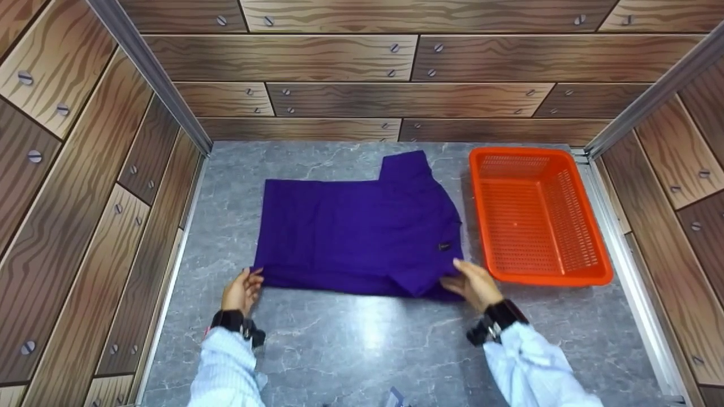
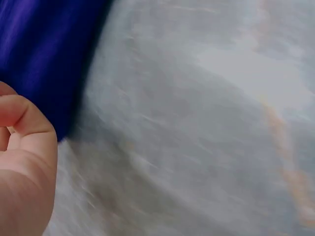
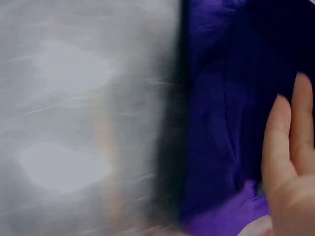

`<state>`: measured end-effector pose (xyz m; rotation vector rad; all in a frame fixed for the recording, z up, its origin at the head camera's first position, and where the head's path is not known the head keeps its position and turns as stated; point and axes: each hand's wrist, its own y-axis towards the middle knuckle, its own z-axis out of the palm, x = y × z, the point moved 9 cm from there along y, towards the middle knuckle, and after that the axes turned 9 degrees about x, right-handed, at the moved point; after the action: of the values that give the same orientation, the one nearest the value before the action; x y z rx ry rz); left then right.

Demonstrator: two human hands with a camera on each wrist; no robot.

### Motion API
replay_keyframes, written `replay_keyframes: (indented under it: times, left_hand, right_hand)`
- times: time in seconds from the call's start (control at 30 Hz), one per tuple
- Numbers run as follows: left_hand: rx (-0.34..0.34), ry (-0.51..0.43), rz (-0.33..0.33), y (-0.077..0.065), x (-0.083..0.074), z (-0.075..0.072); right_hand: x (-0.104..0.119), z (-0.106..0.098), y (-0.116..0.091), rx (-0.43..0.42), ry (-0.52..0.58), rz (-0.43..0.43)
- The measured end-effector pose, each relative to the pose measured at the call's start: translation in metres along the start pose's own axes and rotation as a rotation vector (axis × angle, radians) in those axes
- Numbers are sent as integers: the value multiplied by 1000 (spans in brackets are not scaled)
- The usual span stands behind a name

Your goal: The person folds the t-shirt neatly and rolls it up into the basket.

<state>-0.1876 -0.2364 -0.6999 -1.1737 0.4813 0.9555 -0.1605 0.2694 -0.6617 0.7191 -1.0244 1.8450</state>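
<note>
A purple short-sleeved shirt (image 1: 350, 226) lies sideways on the grey marbled tabletop, with its hem to the left and the collar end to the right. A folded strip runs along its near edge, and one sleeve points away at the back. My left hand (image 1: 242, 291) pinches the near hem corner with curled fingers; purple cloth (image 2: 54, 59) extends from it in the left wrist view. At the near collar end, my right hand (image 1: 478, 282) touches the shirt beside a small dark label (image 1: 445, 246). Its fingers (image 3: 278, 132) look straight against the cloth in the right wrist view.
An orange perforated plastic basket (image 1: 540, 226) stands right of the shirt, close to my right hand. Wood-patterned panels (image 1: 339, 56) enclose the back and both sides. Metal strips (image 1: 628, 282) edge the tabletop. A small bluish object (image 1: 395, 397) shows at the bottom edge.
</note>
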Motion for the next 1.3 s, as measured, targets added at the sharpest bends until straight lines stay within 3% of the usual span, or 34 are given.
replay_keyframes:
  times: [0.1, 0.27, 0.5, 0.63, 0.7, 0.73, 0.87, 0.97, 1.03, 1.1, 1.3]
  left_hand:
    - [-16, 43, 10, 3, -12, 12]
    - [-40, 75, 21, 4, -25, 28]
    - [-109, 111, 38, 15, -24, 28]
    - [-153, 279, 97, 25, -19, 24]
    - [-202, 423, 168, 26, -21, 25]
    - [-230, 505, 203, 26, -21, 27]
    - [-295, 864, 346, 22, -17, 44]
    - [-266, 1140, 367, 24, -2, 60]
    - [-238, 1300, 338, 25, 11, 66]
    - [-213, 1400, 283, 27, 23, 68]
    - [-208, 1485, 180, 28, 40, 59]
  right_hand:
    - [10, -3, 16, -137, 41, 19]
    - [21, -3, 41, -255, 17, 30]
    - [30, 5, 65, -271, -38, 36]
    - [28, 12, 72, -200, -81, 48]
    - [26, 12, 73, -196, -210, 26]
    - [26, 12, 73, -202, -326, 2]
    - [24, 13, 64, -282, -1029, -117]
    - [11, 20, 56, -275, -1443, -202]
    - [-3, 21, 53, -236, -1582, -214]
    - [-16, 20, 52, -205, -1676, -195]
    - [-39, 17, 46, -179, -1775, -136]
